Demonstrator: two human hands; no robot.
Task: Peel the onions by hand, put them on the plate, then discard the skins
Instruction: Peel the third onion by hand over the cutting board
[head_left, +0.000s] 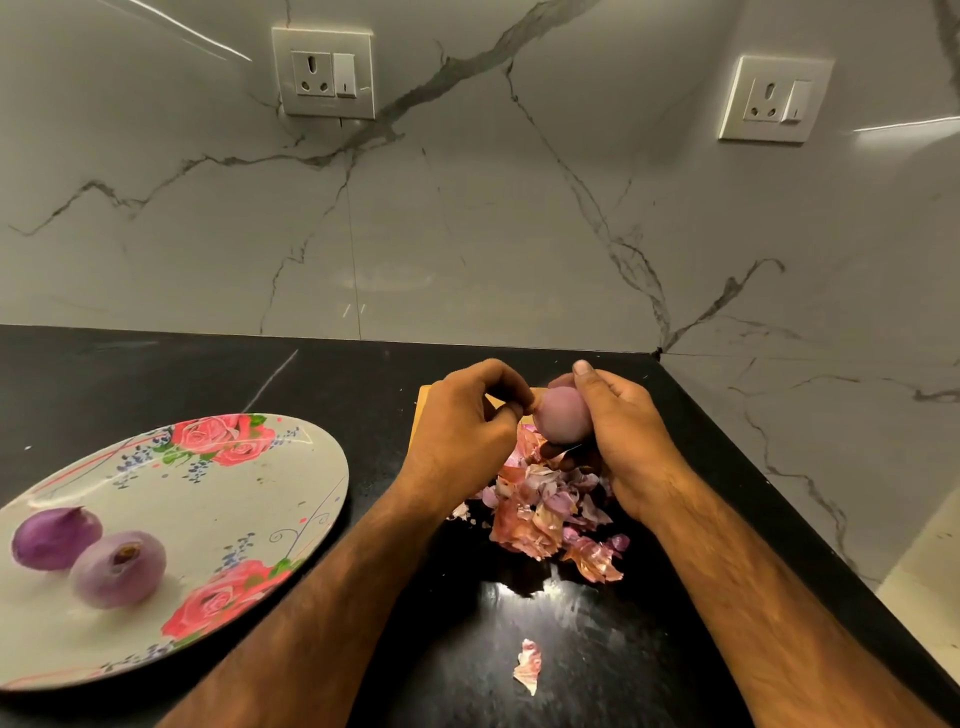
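we've got one onion up off the counter, pale pinkish-purple and looking mostly bare, gripped in our right hand while our left hand pinches at its left side. two more sit on the flowery plate over to the left, toward its near-left part: a darker purple one with a pointy tip, and a paler one just beside it, brown root end facing us. right under the held onion there's a heap of papery pink skins, and one stray skin lies apart, nearer us.
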